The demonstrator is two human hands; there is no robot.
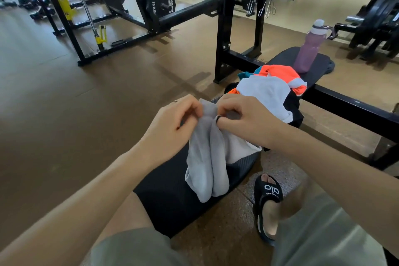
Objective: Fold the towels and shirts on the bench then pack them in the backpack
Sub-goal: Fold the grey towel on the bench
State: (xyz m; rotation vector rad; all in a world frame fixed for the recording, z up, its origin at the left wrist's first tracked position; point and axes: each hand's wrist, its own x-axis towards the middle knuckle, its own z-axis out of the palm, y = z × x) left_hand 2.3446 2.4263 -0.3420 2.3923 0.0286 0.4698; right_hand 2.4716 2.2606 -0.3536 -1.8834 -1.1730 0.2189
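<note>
Both the left hand (174, 119) and right hand (244, 116) have a closed pinching grip on the top edge of a grey towel (207, 157) hanging onto the table (172, 196), near the clothes pile (269, 90).

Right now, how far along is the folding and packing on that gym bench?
Barely begun. Nothing looks folded, and no backpack shows in this view. In hand: the left hand and right hand pinch the top edge of a grey towel, which hangs crumpled over the bench. Left: the heap of clothes behind it, unfolded, plus all the packing.
</note>
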